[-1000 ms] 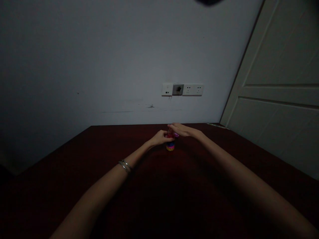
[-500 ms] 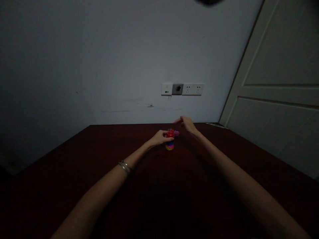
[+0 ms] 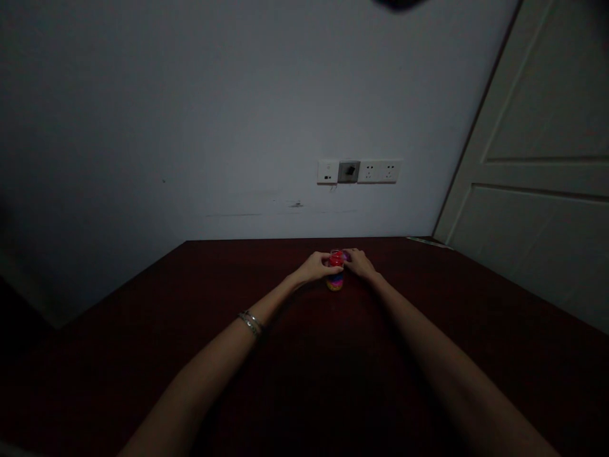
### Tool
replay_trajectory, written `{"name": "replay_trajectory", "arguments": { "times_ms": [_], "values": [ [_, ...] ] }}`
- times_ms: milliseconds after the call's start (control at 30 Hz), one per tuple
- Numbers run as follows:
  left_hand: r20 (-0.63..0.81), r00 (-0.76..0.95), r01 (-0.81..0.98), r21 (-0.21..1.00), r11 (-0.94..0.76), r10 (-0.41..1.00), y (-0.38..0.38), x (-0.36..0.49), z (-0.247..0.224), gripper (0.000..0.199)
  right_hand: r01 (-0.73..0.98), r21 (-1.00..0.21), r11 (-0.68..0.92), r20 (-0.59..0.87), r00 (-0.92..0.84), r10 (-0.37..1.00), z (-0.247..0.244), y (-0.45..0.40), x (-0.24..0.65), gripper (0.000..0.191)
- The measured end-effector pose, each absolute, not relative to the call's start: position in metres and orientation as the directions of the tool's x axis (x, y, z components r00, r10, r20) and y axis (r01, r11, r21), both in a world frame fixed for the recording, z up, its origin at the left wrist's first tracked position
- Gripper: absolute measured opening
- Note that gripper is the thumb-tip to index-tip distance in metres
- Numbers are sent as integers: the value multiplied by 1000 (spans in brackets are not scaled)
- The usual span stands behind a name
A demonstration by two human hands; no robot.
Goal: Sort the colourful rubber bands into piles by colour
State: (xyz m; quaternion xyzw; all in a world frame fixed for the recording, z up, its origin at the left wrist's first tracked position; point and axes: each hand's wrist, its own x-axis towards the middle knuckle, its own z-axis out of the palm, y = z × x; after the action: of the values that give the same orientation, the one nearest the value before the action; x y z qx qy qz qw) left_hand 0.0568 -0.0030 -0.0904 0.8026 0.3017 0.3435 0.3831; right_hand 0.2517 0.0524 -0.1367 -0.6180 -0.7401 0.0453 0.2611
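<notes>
A small jar [image 3: 335,279] with red, blue, pink and yellow layers stands upright on the dark red table [image 3: 266,254]. My left hand [image 3: 316,267] grips its upper part from the left, thumb in front. Close against the jar's right side is my right hand [image 3: 360,262], its fingers bent round a small purple thing [image 3: 346,256] beside the jar's top. Part of that purple thing is hidden by the fingers and its shape is too small to tell.
Behind the table rises a grey wall [image 3: 247,127] with a row of sockets and switches [image 3: 359,172]. A pale panelled door [image 3: 533,171] stands at the right. A thin strip [image 3: 429,242] lies at the table's back right edge.
My right hand has come down from above the table to the purple thing and closed on it. My left hand still holds the jar. The whole view has shifted slightly.
</notes>
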Motion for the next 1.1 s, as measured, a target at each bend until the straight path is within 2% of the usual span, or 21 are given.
{"name": "replay_trajectory", "arguments": {
  "times_ms": [167,233,300,367,467,567,700,1100],
  "values": [
    [331,583,174,842,-512,742,0,58,-95,34,855,-446,264,366,-96,926,-137,53,255,40],
    [335,572,186,836,-516,749,0,58,-96,34,818,-507,272,386,-67,920,-131,50,257,40],
    [334,564,204,830,-519,755,-1,58,-96,34,706,-649,284,392,-10,920,-120,43,260,44],
    [334,561,201,832,-516,757,-2,58,-96,33,508,-806,305,368,25,930,-105,33,262,49],
    [326,570,188,842,-506,754,-3,58,-94,30,293,-889,351,352,-51,935,-78,11,264,50],
    [298,560,230,841,-490,773,-5,58,-92,27,259,-888,379,341,-182,922,-55,-11,260,49],
    [274,549,267,838,-477,789,-7,58,-90,26,317,-810,494,396,-326,858,-35,-28,247,45],
    [316,571,234,822,-520,757,-2,59,-94,25,415,-659,627,327,-593,736,-24,-34,234,40]
  ]
}}
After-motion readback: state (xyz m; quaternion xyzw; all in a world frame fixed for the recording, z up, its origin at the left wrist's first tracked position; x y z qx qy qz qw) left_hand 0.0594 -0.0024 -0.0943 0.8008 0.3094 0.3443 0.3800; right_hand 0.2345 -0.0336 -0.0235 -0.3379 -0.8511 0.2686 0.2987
